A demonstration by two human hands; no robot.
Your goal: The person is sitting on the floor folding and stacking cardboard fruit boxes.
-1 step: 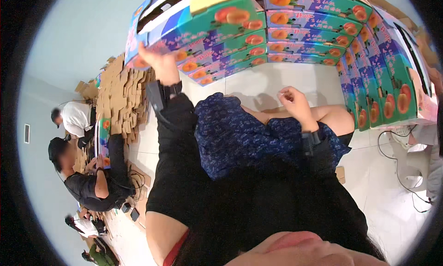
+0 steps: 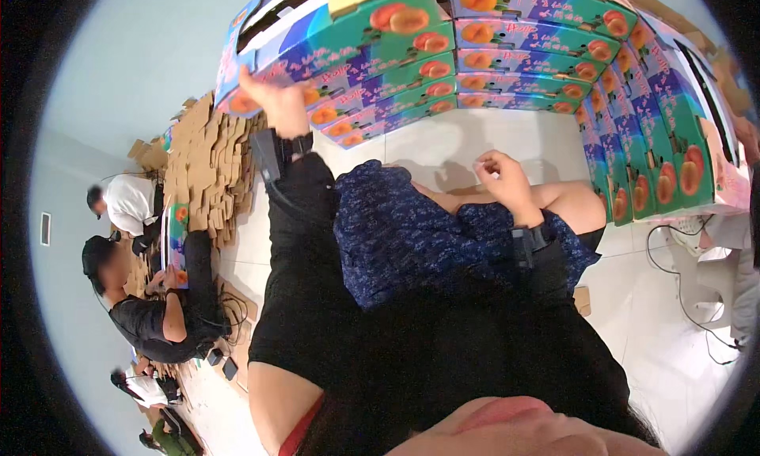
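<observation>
My left hand (image 2: pixel 277 100) rests against the lower left corner of a printed fruit carton (image 2: pixel 332 48), its fingers spread on the purple side. That carton tops a stack at the upper left; it is open above, with a yellow flap at its right. Over my lap, by the bare knee, hovers my right hand (image 2: pixel 507 179). Its fingers curl together apart from any carton; what they hold, if anything, is too small to make out. Dark bands circle both wrists, and a dark blue patterned cloth (image 2: pixel 419 234) covers my lap.
More printed cartons (image 2: pixel 522 36) stand stacked ahead, and another row (image 2: pixel 657 139) at the right. A heap of flat brown cardboard (image 2: pixel 202 155) lies at the left. Several co-workers sit beyond it, one in black (image 2: pixel 150 321) handling a carton. A cable (image 2: pixel 681 282) trails by a white stool (image 2: pixel 704 290).
</observation>
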